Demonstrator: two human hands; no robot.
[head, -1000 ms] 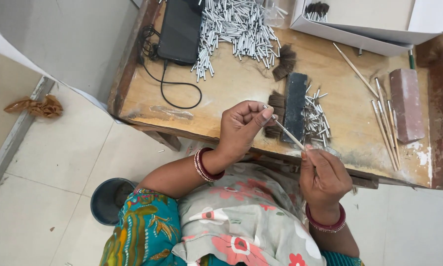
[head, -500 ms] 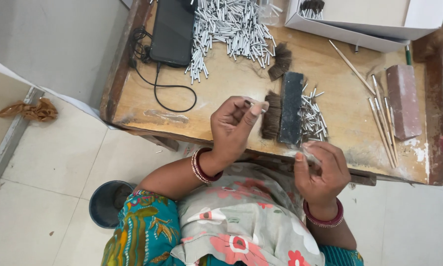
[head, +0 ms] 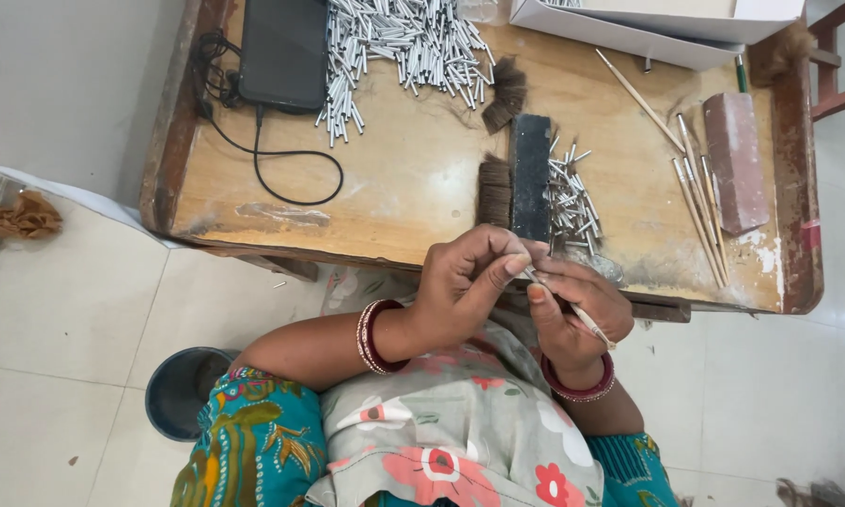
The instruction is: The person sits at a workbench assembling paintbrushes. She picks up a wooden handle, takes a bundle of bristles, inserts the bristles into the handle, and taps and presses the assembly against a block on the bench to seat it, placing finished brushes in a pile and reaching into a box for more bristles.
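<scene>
I see the thin stick (head: 573, 310) slanting from upper left down to lower right, just off the near edge of the wooden table (head: 413, 197). My right hand (head: 577, 314) has its fingers curled around the lower part, gripping it. My left hand (head: 469, 286) pinches the upper tip between thumb and forefinger, its other fingers folded in. Both hands touch, below the black block (head: 531, 174) and the small metal tubes (head: 568, 202).

Hands (head: 526, 291) before tube-strewn table (head: 403, 188)
</scene>
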